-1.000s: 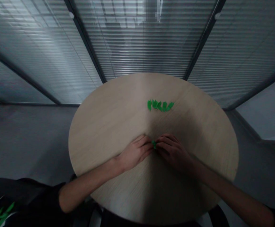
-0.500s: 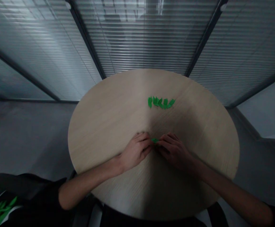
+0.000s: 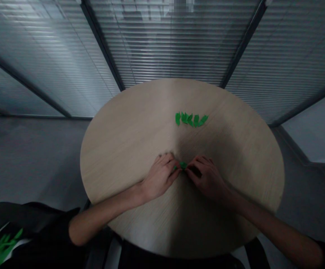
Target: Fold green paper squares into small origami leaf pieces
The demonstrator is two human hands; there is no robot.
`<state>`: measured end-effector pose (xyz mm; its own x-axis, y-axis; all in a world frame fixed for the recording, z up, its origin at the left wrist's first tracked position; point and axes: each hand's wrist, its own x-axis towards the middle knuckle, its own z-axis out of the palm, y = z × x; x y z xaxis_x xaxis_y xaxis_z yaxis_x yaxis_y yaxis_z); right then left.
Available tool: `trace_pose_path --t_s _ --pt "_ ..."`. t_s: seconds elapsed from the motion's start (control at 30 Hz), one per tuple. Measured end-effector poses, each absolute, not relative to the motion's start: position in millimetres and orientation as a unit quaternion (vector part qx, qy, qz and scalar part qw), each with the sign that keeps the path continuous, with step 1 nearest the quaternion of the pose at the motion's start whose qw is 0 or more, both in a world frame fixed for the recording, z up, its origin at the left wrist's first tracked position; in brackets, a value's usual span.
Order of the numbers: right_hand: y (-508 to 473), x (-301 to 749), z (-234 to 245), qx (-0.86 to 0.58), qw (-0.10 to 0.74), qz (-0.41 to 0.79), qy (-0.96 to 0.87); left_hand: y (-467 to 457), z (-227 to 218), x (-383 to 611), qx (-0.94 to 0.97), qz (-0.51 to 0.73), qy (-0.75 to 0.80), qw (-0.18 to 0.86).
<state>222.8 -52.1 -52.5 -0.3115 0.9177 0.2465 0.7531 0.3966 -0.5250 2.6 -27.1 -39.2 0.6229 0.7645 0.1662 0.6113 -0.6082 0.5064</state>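
My left hand [image 3: 159,176] and my right hand [image 3: 206,178] meet over the middle of a round wooden table [image 3: 123,142]. Both pinch a small green paper piece [image 3: 183,165] between their fingertips, just above the tabletop. The fingers of both hands are curled in around it, and most of the piece is hidden by them. Farther back on the table lies a short row of several small green folded pieces [image 3: 190,119], side by side and apart from my hands.
More green pieces [image 3: 0,246] lie at the bottom left, off the table, beside my dark sleeve. Windows with horizontal blinds [image 3: 162,45] stand right behind the table. Grey floor surrounds it on the left and right.
My hands have stayed together on the green piece and shifted slightly farther from me. A bit more of the piece shows between the fingertips. The view tilted a little.
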Motion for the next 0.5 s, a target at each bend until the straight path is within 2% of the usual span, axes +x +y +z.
trace_pose_path --t_s 0.5 --pt "-49.1 222.2 -48.9 -0.530 0.280 0.187 -0.778 -23.1 -38.1 3.9 0.859 0.196 0.406 0.243"
